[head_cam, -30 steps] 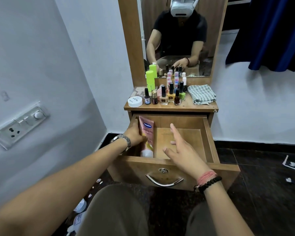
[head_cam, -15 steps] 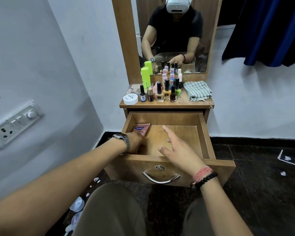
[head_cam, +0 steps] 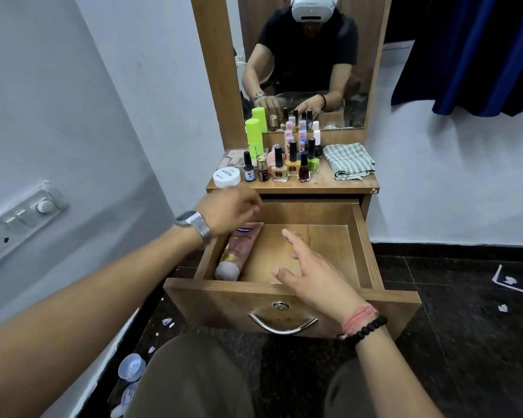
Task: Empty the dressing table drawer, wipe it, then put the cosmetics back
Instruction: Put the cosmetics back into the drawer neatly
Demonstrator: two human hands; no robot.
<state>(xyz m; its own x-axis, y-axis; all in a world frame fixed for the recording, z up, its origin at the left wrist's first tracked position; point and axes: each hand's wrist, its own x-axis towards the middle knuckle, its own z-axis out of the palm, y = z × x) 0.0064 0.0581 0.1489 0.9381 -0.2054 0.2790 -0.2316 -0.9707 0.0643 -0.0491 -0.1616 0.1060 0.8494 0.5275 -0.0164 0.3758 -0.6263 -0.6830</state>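
Drawer point(head_cam: 366, 245) is pulled out. Pink tube point(head_cam: 239, 251) lies flat inside at its 9 o'clock side. Left hand point(head_cam: 227, 208) floats above the tube, blurry, holding nothing. Right hand point(head_cam: 311, 276) hangs over the front edge, fingers spread. Bottles point(head_cam: 284, 164) and cloth point(head_cam: 349, 161) sit on the tabletop at 12 o'clock.

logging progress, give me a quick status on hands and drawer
Left hand open above the drawer's back left corner, holding nothing. Right hand open over the front edge. Pink tube lies along the left wall; bottles on top. Nothing in the way.
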